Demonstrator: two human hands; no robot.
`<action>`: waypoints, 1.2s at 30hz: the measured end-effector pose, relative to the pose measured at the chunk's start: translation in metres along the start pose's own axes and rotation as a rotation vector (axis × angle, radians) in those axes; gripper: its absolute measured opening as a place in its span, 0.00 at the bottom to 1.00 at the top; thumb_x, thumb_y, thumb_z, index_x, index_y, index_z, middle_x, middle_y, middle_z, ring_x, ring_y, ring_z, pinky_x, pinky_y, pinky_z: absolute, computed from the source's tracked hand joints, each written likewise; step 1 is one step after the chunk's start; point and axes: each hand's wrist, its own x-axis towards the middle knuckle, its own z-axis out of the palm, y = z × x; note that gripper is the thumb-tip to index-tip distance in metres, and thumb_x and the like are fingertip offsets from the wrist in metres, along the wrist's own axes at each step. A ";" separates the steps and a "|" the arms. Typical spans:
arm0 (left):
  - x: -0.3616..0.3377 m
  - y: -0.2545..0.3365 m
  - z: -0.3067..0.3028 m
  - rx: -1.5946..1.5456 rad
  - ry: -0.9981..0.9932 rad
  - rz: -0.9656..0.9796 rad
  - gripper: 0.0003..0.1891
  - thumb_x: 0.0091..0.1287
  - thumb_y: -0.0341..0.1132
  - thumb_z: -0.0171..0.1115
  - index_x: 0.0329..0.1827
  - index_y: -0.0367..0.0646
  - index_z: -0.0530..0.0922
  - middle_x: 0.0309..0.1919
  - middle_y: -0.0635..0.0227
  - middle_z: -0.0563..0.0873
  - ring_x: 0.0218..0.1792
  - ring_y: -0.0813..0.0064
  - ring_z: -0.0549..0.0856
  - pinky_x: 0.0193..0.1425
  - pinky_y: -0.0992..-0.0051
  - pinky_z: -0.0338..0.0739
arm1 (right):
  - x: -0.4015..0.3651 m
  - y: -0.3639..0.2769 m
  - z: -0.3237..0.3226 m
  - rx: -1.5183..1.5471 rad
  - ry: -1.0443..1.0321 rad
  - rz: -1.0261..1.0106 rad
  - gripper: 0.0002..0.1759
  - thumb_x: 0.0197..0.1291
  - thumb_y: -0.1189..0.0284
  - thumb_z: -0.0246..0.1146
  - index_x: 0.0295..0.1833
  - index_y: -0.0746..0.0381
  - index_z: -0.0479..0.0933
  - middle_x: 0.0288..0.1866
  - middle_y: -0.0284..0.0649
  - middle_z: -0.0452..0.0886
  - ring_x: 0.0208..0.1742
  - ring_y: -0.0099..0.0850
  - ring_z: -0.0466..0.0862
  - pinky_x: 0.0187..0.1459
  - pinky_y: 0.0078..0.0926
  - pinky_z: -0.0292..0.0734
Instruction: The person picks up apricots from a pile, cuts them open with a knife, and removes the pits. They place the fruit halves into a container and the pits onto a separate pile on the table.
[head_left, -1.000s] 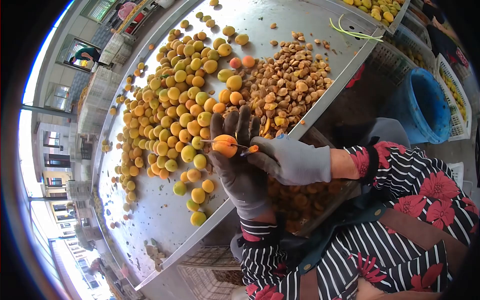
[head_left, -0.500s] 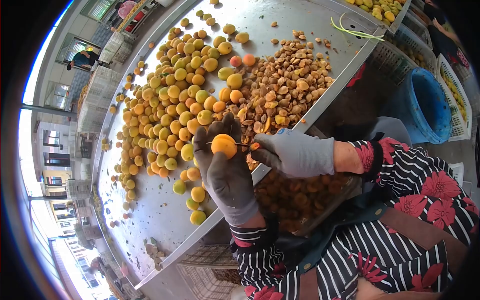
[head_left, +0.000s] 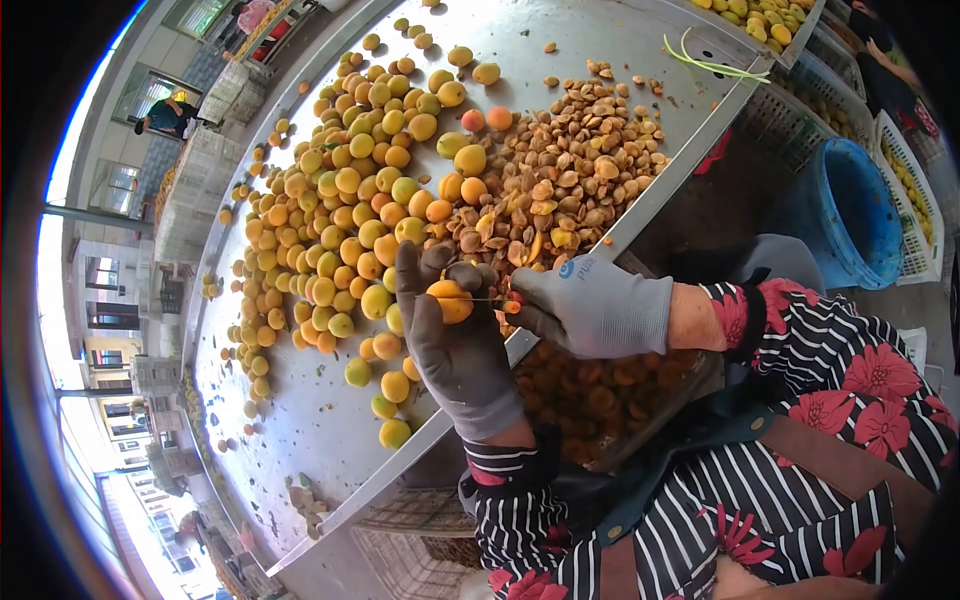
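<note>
My left hand (head_left: 455, 355), in a grey glove with dark palm and fingers, cups an orange apricot (head_left: 450, 303) near the table's front edge. A groove shows across the fruit. My right hand (head_left: 597, 308), gloved alike, is closed around the reddish-orange handle of a small knife (head_left: 513, 303); its thin blade reaches left to the apricot. Beyond my left hand spreads a heap of whole apricots (head_left: 345, 185), yellow-green to orange. Brown apricot pits (head_left: 590, 150) are piled just above my right hand.
The metal table (head_left: 300, 400) has a raised rim. Below it, under my wrists, sits a container of apricot halves (head_left: 590, 400). To the right stand a blue bucket (head_left: 860, 215) and white crates (head_left: 925, 250). Green stems (head_left: 710, 68) lie at the table's far corner. A person (head_left: 170, 115) is in the background.
The apricot has turned in my left hand, and its groove now faces up. My left fingers have spread and shifted a little. The knife stays at the fruit.
</note>
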 end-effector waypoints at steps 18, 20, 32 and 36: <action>-0.004 0.004 0.011 0.348 0.071 0.072 0.43 0.65 0.26 0.60 0.83 0.31 0.49 0.60 0.55 0.75 0.50 0.70 0.80 0.51 0.76 0.77 | 0.000 -0.001 -0.006 -0.148 -0.011 0.002 0.16 0.75 0.60 0.55 0.50 0.64 0.75 0.30 0.53 0.85 0.34 0.54 0.87 0.37 0.51 0.80; -0.003 0.004 0.007 0.260 0.086 0.049 0.43 0.63 0.25 0.60 0.82 0.30 0.51 0.59 0.56 0.75 0.51 0.68 0.79 0.56 0.71 0.78 | 0.001 -0.001 -0.003 -0.162 -0.004 0.009 0.17 0.75 0.60 0.56 0.49 0.64 0.75 0.30 0.53 0.85 0.34 0.53 0.87 0.37 0.51 0.80; 0.003 0.004 -0.012 -0.350 0.024 -0.107 0.40 0.59 0.35 0.62 0.74 0.26 0.60 0.57 0.54 0.74 0.58 0.59 0.77 0.81 0.50 0.60 | 0.010 0.000 -0.003 0.260 -0.102 0.077 0.21 0.79 0.57 0.51 0.47 0.67 0.74 0.30 0.56 0.83 0.34 0.58 0.85 0.37 0.51 0.79; 0.005 0.002 -0.022 -0.375 -0.003 -0.144 0.38 0.60 0.35 0.62 0.73 0.27 0.62 0.56 0.54 0.74 0.58 0.57 0.77 0.82 0.49 0.58 | 0.007 -0.002 -0.001 -0.111 -0.061 0.061 0.19 0.77 0.58 0.53 0.48 0.65 0.74 0.30 0.54 0.83 0.34 0.54 0.87 0.37 0.50 0.80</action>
